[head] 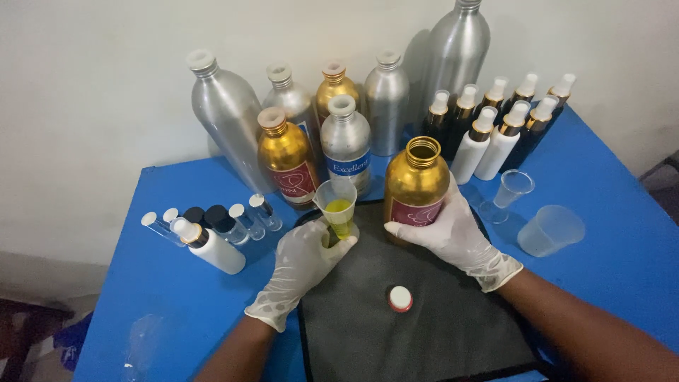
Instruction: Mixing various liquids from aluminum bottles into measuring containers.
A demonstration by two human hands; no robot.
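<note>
Both my hands wear white gloves. My left hand grips a small clear measuring cup holding yellow-green liquid, upright above the dark grey mat. My right hand wraps around an uncapped gold metal bottle with a red label, standing on the mat's far edge. Its white and red cap lies on the mat between my forearms.
A blue table carries silver and gold metal bottles along the wall, black and white spray bottles at the back right, two empty clear cups on the right, and small vials with a white spray bottle on the left.
</note>
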